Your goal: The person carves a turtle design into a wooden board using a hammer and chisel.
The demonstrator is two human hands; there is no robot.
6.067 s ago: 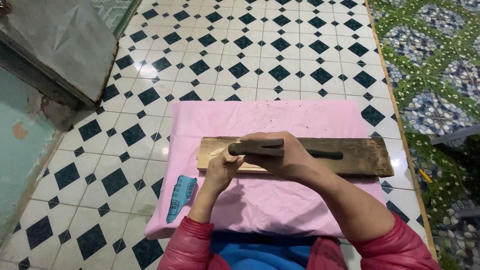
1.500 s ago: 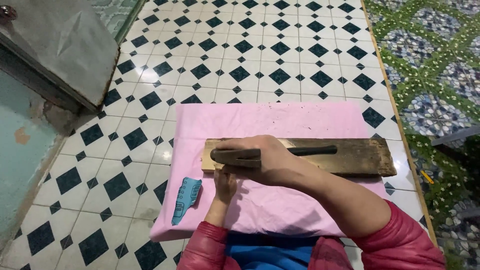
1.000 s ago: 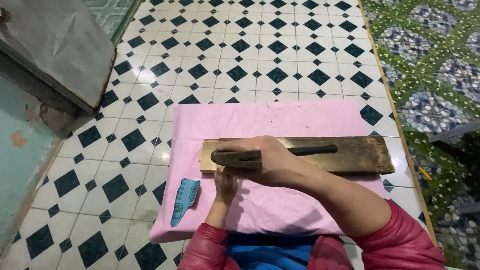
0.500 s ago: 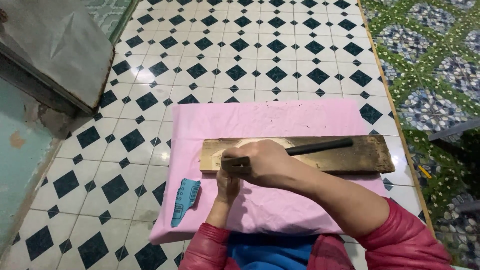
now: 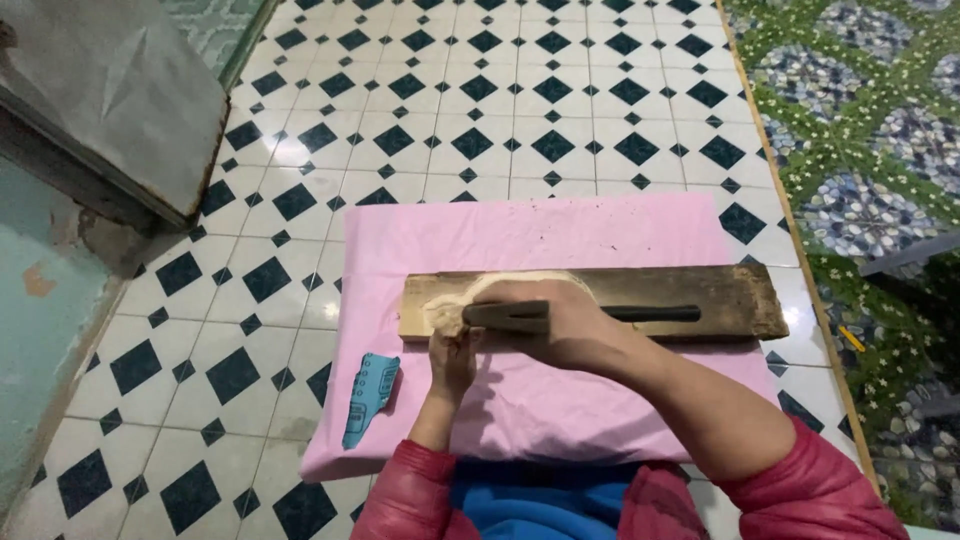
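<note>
Dark tool (image 5: 600, 314) lengthwise along plank (image 5: 700, 296)

There are two hands, a left hand (image 5: 452, 352) and a right hand (image 5: 560, 322), one dark tool (image 5: 585, 314), one wooden board (image 5: 700, 297), one pink cloth (image 5: 540, 240) and one blue thing (image 5: 368, 398).

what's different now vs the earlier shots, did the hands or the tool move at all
The right hand has slid the dark tool a little toward the person, lower on the wooden board. The left hand stays at the board's near edge by its left end. Board, pink cloth and blue piece have not moved.
</note>
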